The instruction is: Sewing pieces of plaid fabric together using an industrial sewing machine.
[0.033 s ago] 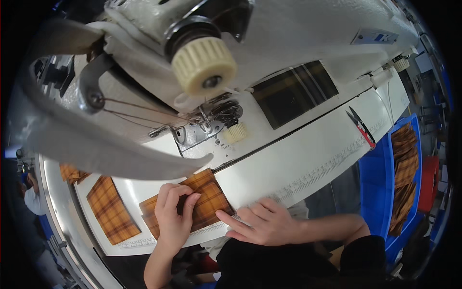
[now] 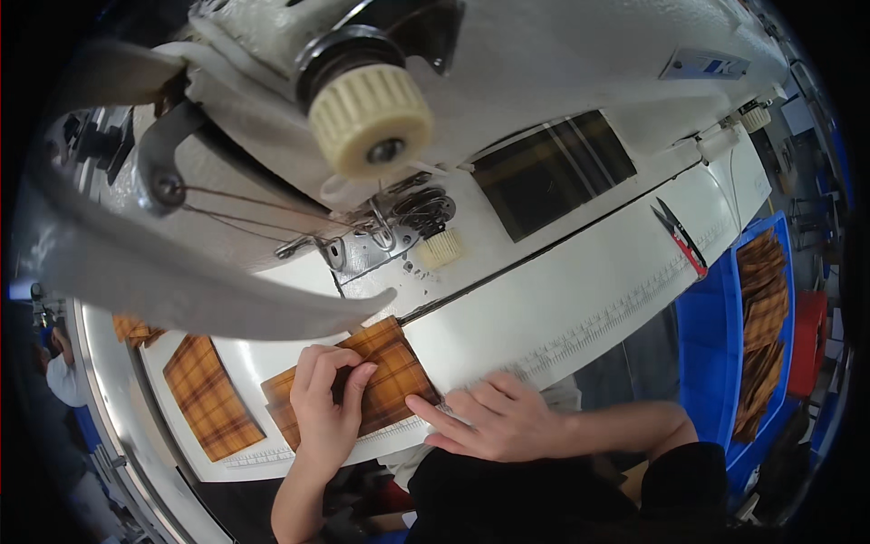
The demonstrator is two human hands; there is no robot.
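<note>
- Fingers [image 2: 349,376] of the left hand [image 2: 326,412] are being pressed flat, curled slightly, on the orange plaid fabric piece [image 2: 385,376]; nothing is being gripped, the cloth is only being held down.
- Largest in view, the white sewing machine [image 2: 562,118] is being seen from above, its body filling the upper half, with a cream ribbed handwheel [image 2: 370,118] at its near end and brown threads being led across the thread guides [image 2: 399,222].
- The white table [image 2: 580,313] is being crossed by a printed ruler strip along its near edge, and the fabric piece is being kept on it, just below the machine's head and between the two hands.
- A blue bin [image 2: 702,354] is being seen at the right, well apart from the hands, with a stack of plaid pieces [image 2: 761,326] lying in it.
- A second plaid piece [image 2: 208,394] is being left flat on the table, to the left of the left hand.
- The right hand [image 2: 494,422] is being laid open, palm down, its fingertips touching the right edge of the held fabric piece.
- Red-handled snips [image 2: 681,240] are being left on the table at the right.
</note>
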